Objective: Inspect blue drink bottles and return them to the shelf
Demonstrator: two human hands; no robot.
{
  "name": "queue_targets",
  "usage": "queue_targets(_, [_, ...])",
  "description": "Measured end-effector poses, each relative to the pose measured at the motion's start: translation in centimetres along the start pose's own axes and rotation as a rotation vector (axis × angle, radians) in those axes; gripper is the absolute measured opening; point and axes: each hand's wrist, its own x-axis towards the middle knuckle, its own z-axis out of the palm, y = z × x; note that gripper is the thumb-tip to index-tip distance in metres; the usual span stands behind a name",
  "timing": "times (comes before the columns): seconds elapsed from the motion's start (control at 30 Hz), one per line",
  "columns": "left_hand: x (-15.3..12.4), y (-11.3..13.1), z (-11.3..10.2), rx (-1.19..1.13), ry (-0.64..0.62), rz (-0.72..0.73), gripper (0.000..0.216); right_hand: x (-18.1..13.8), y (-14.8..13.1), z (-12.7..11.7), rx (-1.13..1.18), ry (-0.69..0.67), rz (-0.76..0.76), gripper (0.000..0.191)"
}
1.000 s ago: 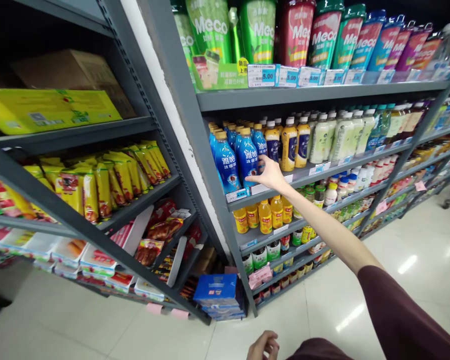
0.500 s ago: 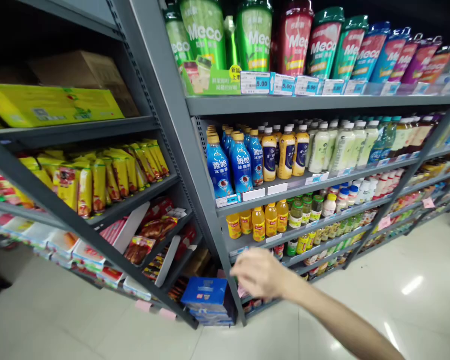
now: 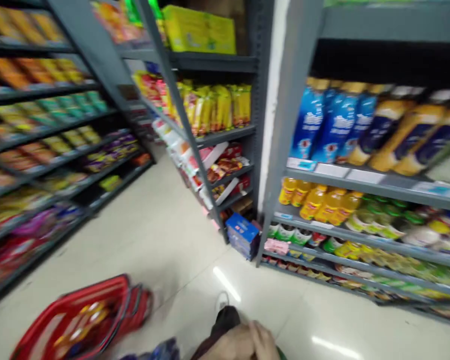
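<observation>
The whole picture is smeared by motion. One hand (image 3: 243,344) shows at the bottom edge, just right of the middle, low and close to my body. I take it for my right hand. Its fingers look curled, but the blur hides whether they hold anything. A blurred blue thing (image 3: 165,349) lies at the bottom edge to its left. Further left, a red shopping basket (image 3: 97,305) with some packaged goods in it sits low over the floor. My left hand is out of sight. The blue bottles (image 3: 324,127) stand on the shelf at the upper right, far from the hand.
A grey drinks rack (image 3: 360,182) fills the right side, with yellow and green bottles on its lower shelves. Snack shelves (image 3: 213,135) run down the middle and along the left. Blue boxes (image 3: 243,232) sit on the floor by the rack's post. Pale tiled aisle floor (image 3: 161,235) runs between.
The view has swung left and down. My right hand left the blue bottles and dropped towards my body. The red basket and the left-hand shelves have come into view.
</observation>
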Motion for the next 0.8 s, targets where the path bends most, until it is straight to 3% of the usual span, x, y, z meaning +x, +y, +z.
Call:
queue_targets(0.07, [-0.8, -0.6, -0.9, 0.264, -0.106, 0.075, 0.005, 0.1, 1.4, -0.5, 0.004, 0.019, 0.050, 0.054])
queue_targets(0.13, [-1.3, -0.9, -2.6, 0.568, -0.144, 0.167, 0.009, 0.8, 2.7, -0.8, -0.001, 0.023, 0.100, 0.052])
queue_targets(0.27, [-3.2, -2.1, -7.4, 0.784, 0.056, 0.145, 0.019, 3.4, 3.7, -1.0, -0.016, 0.052, 0.107, 0.042])
queue_targets(0.4, [-6.7, -5.5, -12.5, 0.756, 0.173, 0.001, 0.015, 8.5, 1.4, 0.8, 0.008, -0.051, 0.054, 0.039])
queue_targets(0.5, [-9.9, -8.5, -16.2, 0.681, 0.297, -0.096, 0.013, 13.0, -2.7, 4.9, -0.051, -0.181, 0.014, 0.041])
queue_targets(0.6, [-13.8, -10.6, -19.7, 0.618, 0.441, -0.205, 0.012, 16.2, -8.0, 10.9, -0.151, -0.353, -0.074, 0.045])
queue_targets(0.7, [-18.2, -11.8, -22.5, 0.551, 0.550, -0.340, 0.016, 17.3, -12.9, 17.3, -0.244, -0.589, -0.175, 0.044])
queue_targets(0.8, [-22.4, -13.0, -23.8, 0.475, 0.618, -0.507, 0.022, 17.3, -16.1, 22.5, -0.349, -0.906, -0.287, 0.039])
